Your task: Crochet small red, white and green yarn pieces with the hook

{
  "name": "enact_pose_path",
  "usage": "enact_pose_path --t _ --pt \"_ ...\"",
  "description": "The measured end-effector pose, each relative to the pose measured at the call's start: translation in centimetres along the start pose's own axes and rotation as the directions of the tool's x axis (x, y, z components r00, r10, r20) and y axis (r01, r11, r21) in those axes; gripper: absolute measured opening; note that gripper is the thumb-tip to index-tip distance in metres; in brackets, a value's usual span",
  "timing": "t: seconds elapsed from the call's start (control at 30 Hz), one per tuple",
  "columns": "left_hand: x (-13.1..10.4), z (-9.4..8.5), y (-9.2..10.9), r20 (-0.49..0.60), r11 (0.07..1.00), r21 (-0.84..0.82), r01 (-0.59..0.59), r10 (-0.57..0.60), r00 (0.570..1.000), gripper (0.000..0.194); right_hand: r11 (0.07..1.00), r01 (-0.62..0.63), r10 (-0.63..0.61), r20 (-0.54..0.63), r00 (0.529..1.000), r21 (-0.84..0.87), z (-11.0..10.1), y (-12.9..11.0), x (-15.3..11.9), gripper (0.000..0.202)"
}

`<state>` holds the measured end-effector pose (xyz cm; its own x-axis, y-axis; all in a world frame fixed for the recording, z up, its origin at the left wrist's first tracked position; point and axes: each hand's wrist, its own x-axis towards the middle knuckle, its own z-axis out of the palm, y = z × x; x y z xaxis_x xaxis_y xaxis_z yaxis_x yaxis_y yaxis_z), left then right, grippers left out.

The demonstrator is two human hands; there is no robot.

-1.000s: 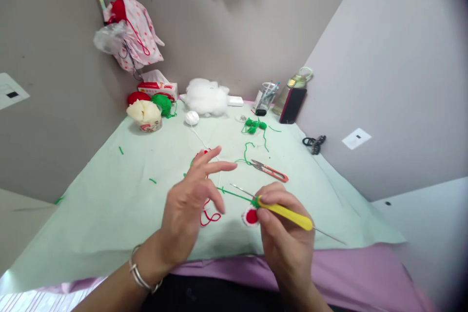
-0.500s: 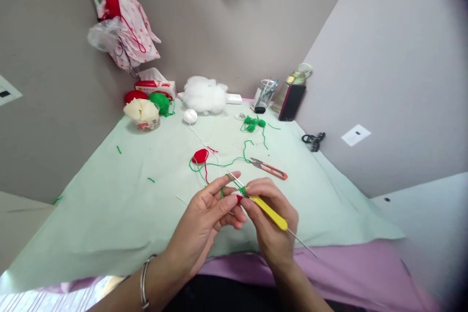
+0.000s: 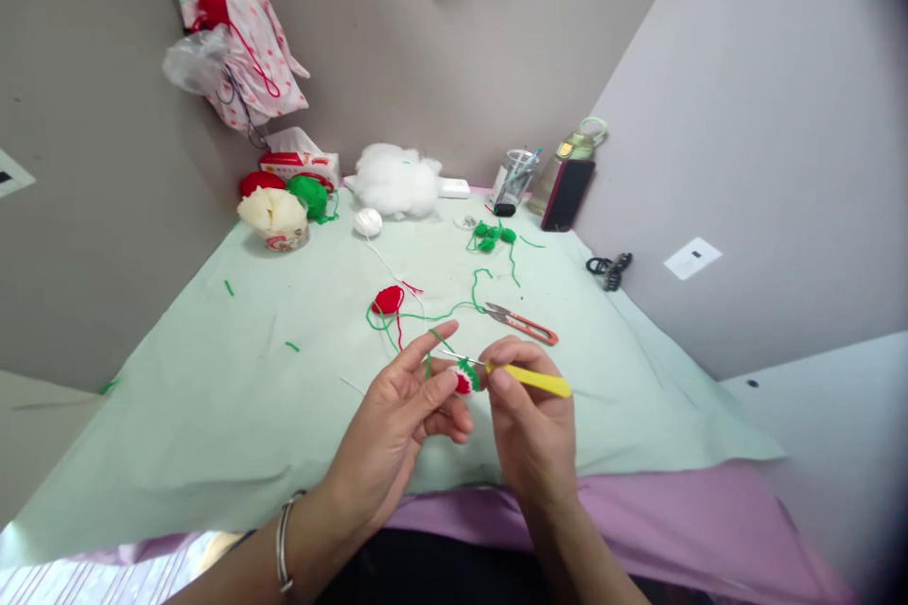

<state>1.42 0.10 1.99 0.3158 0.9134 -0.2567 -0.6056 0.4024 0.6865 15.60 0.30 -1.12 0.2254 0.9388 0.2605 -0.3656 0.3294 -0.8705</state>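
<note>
Between the thumb and fingers of my left hand [image 3: 397,411] is a small crochet piece [image 3: 464,381], red in the middle with a white band and a green edge. Green yarn runs from its edge up over my raised left index finger. My right hand [image 3: 532,416] grips the yellow handle of a crochet hook [image 3: 532,380]. The metal shaft points left and lies at the green edge of the piece; whether its tip is through a stitch is too small to tell. Beyond my hands lies a red yarn bundle [image 3: 388,301] with green yarn looped around it.
Thread snips [image 3: 522,324] lie past my right hand, near green crocheted bits [image 3: 492,236]. White stuffing [image 3: 395,181], a white yarn ball [image 3: 367,223], a tissue box [image 3: 302,168], a tub [image 3: 278,225], a pen cup [image 3: 515,181], a bottle [image 3: 567,168] and a phone [image 3: 567,196] stand farther back.
The hook has swung from a steep slant to nearly level, its handle end rising. The crochet piece has turned to show more red and green. My left index finger is slightly higher.
</note>
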Motion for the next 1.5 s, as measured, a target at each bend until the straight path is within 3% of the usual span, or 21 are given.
enact_pose_path --t 0.07,0.2,0.43,0.67,0.87,1.03,1.13,1.23,1.43,1.5 --pt "-0.1 -0.1 0.1 -0.011 0.998 0.059 -0.036 0.037 0.999 0.060 1.000 -0.019 0.019 -0.011 1.000 0.011 0.0 -0.2 0.1 0.010" --pt "-0.2 -0.4 0.1 -0.006 0.992 0.119 -0.050 0.051 0.999 0.071 0.999 0.008 -0.006 0.076 0.997 -0.035 -0.3 -0.4 0.2 0.017" --pt "0.2 -0.6 0.1 0.007 0.989 0.127 -0.074 0.074 0.997 0.068 0.966 0.154 -0.104 0.233 0.967 -0.206 -0.9 0.0 0.0 0.018" --pt "-0.1 -0.5 0.5 -0.006 0.991 0.119 -0.066 0.067 0.998 0.060 0.997 0.059 -0.052 0.140 0.989 -0.050 -0.5 -0.4 0.2 0.014" --pt "-0.2 -0.5 0.6 -0.005 0.976 0.184 -0.117 0.120 0.993 0.048 1.000 0.005 -0.001 0.170 0.985 -0.023 -0.3 -1.1 0.5 0.021" --pt "-0.2 -0.7 0.4 -0.002 0.956 0.240 -0.169 0.174 0.985 0.052 0.961 0.173 -0.119 0.239 0.964 -0.216 -0.9 -1.8 -0.1 0.022" --pt "-0.1 -0.8 0.1 -0.008 0.933 0.289 -0.216 0.228 0.974 0.053 0.861 0.335 -0.215 0.323 0.922 -0.382 -1.2 -2.2 -0.8 0.024" --pt "-0.1 -0.9 0.0 0.003 0.921 0.315 -0.228 0.239 0.971 0.050 0.773 0.455 -0.284 0.399 0.872 -0.442 -1.3 -2.3 -1.3 0.026" --pt "-0.2 -0.9 0.2 0.025 0.915 0.324 -0.238 0.244 0.970 0.050 0.816 0.419 -0.296 0.335 0.894 -0.398 -1.1 -2.0 -1.4 0.029" --pt "-0.2 -0.8 0.2 0.014 0.911 0.341 -0.231 0.241 0.971 0.051 0.782 0.455 -0.314 0.362 0.878 -0.426 -1.0 -2.0 -1.4 0.028"
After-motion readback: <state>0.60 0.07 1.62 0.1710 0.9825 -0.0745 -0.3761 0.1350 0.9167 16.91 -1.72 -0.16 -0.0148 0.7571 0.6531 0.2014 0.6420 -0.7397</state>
